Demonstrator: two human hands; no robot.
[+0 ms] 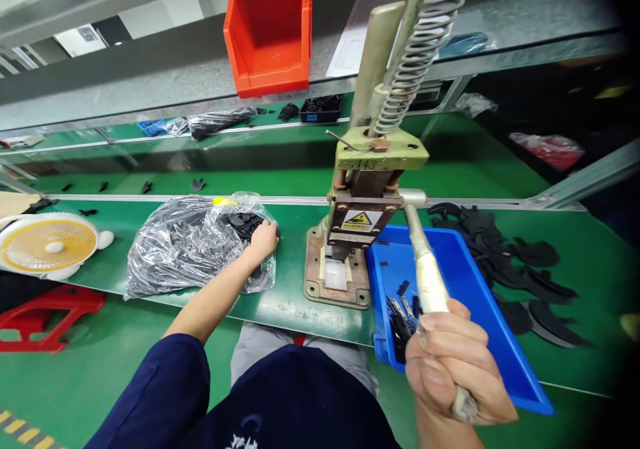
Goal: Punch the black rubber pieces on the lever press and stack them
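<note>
My right hand (pixel 450 362) is wrapped round the pale handle of the lever (pixel 429 272) on a hand press (pixel 360 215). The press has a warning label, a tall spring and a brown base; a whitish block (pixel 335 274) sits under its ram. My left hand (pixel 264 241) is at the mouth of a clear plastic bag (pixel 180 249), over dark curved parts (pixel 243 222). Its fingers are curled, and their tips are hidden, so what they grip does not show.
Beside the press stands a blue bin (pixel 463 289) with small black and metal pieces. Black curved parts (pixel 500 255) lie right of it. A white-and-yellow fan (pixel 50 243) stands at the left, with a red stool (pixel 45 319) below. An orange bin (pixel 270 32) rests on the shelf above.
</note>
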